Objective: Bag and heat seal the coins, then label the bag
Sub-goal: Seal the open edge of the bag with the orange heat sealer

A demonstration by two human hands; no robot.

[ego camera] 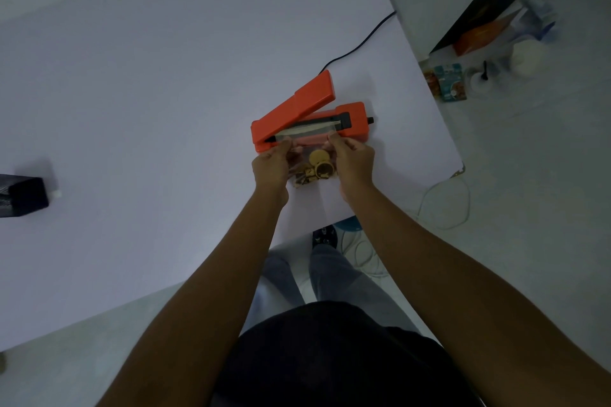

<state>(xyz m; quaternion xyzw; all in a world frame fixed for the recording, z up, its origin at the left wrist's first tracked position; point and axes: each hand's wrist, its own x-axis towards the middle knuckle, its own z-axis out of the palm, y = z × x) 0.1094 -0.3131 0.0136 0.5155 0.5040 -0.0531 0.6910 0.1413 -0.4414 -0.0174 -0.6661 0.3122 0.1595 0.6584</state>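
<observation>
An orange heat sealer [355,116] sits on the white table [148,92] with its lid arm [297,106] raised. A clear plastic bag [309,134] lies with its open end across the sealing strip. Several gold coins [319,163] rest in the bag's lower part, between my hands. My left hand [269,167] pinches the bag's left edge. My right hand [353,163] pinches the bag's right edge. Both hands hold the bag stretched flat just in front of the sealer.
A black power cord [358,43] runs from the sealer off the table's far right edge. A dark box [23,196] stands at the table's left edge. On the floor to the right lie boxes, packets and a white cable [443,205]. My legs are under the table's near edge.
</observation>
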